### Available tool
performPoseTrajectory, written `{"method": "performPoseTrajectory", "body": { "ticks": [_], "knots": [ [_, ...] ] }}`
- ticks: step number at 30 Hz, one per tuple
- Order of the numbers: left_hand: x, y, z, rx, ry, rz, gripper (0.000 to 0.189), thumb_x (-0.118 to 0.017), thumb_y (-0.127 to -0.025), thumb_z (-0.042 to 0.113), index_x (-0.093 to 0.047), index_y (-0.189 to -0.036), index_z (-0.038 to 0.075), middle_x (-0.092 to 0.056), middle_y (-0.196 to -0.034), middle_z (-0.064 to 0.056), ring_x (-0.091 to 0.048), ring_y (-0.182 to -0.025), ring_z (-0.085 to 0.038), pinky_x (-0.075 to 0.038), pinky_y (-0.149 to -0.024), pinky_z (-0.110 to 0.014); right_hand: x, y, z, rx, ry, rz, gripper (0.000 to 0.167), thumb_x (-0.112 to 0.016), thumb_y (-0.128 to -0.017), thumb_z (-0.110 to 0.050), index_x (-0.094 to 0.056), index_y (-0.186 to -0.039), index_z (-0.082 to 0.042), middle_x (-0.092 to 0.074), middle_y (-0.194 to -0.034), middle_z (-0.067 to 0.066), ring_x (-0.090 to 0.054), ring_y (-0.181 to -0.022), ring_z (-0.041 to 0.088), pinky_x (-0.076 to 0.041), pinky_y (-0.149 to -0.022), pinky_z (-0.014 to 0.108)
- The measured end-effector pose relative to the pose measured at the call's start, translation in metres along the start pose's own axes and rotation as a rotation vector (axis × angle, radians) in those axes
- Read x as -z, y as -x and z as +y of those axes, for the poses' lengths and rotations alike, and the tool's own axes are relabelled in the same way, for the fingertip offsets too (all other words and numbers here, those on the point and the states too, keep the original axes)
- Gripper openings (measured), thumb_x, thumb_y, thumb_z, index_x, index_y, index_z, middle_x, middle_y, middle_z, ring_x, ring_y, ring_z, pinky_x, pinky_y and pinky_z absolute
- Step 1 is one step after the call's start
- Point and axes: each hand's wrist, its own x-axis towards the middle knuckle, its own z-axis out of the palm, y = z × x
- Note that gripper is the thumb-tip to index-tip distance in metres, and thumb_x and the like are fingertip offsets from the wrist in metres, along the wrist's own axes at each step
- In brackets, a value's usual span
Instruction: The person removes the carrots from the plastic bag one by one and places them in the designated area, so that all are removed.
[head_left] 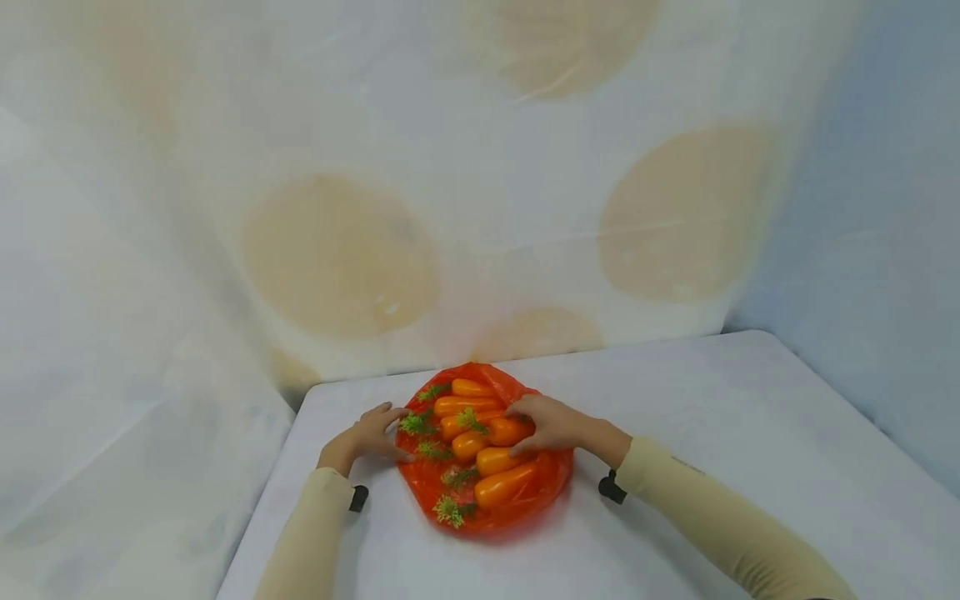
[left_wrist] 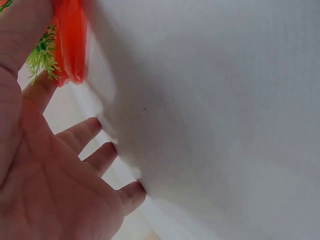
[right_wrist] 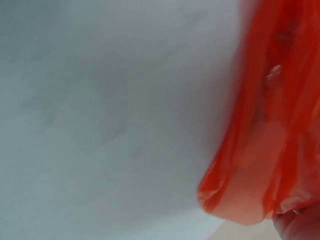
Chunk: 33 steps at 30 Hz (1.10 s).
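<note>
A red plastic bag (head_left: 551, 492) lies spread on the table with several orange carrots (head_left: 504, 485) on it, their leafy green tops (head_left: 450, 510) pointing mostly left. My right hand (head_left: 558, 423) reaches over the pile from the right, its thumb and fingers round the thick end of a carrot (head_left: 508, 431) on top. At the bag's left edge, my left hand (head_left: 371, 435) spreads its fingers beside the green tops. In the left wrist view three fingertips (left_wrist: 132, 195) touch the white surface, apart from the bag (left_wrist: 72, 45). The right wrist view shows mostly the bag's side (right_wrist: 250, 165).
The white table (head_left: 690, 400) ends at a spotted hanging cloth (head_left: 480, 208) behind the bag. Pale cloth (head_left: 862, 292) also hangs on the right. A dark wrist device (head_left: 612, 487) sits under the right wrist, another (head_left: 359, 498) under the left.
</note>
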Motion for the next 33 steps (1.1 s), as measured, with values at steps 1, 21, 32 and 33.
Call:
{"method": "performPoseTrajectory", "body": {
  "ticks": [1, 21, 32, 33],
  "knots": [
    [-0.001, 0.004, -0.002, 0.007, 0.008, 0.0, 0.092, -0.086, -0.07, 0.048, -0.045, -0.147, 0.019, -0.023, -0.161, -0.023, -0.021, -0.146, -0.049, -0.023, -0.112, -0.072, -0.001, 0.0, 0.0, -0.002, -0.009, -0.015, 0.061, -0.082, -0.08, -0.042, -0.062, -0.128, -0.01, -0.062, -0.125, 0.002, -0.056, -0.111, 0.017, -0.049, -0.103, 0.04],
    [-0.02, 0.063, 0.002, 0.132, 0.032, 0.061, 0.094, -0.085, -0.069, 0.051, -0.046, -0.147, 0.016, -0.026, -0.158, -0.028, -0.021, -0.144, -0.052, -0.016, -0.108, -0.079, -0.005, 0.005, -0.024, 0.013, 0.099, -0.097, 0.033, -0.079, -0.085, -0.025, -0.067, -0.115, -0.018, -0.065, -0.105, -0.012, -0.056, -0.092, 0.007, -0.053, -0.092, 0.028],
    [-0.024, 0.067, 0.003, 0.142, 0.049, 0.082, 0.092, -0.085, -0.07, 0.047, -0.046, -0.147, 0.016, -0.025, -0.158, -0.027, -0.02, -0.144, -0.051, -0.015, -0.108, -0.078, 0.001, 0.004, -0.03, 0.078, 0.03, -0.003, 0.028, -0.076, -0.088, -0.028, -0.065, -0.111, -0.018, -0.063, -0.096, -0.013, -0.055, -0.082, 0.006, -0.052, -0.081, 0.023],
    [-0.024, 0.065, 0.005, 0.141, 0.049, 0.083, 0.092, -0.085, -0.07, 0.048, -0.046, -0.147, 0.017, -0.025, -0.158, -0.027, -0.02, -0.144, -0.051, -0.015, -0.109, -0.078, 0.003, 0.004, -0.031, 0.084, 0.027, 0.004, 0.028, -0.076, -0.088, -0.028, -0.065, -0.111, -0.018, -0.063, -0.096, -0.013, -0.055, -0.082, 0.006, -0.052, -0.08, 0.023]
  ]
}}
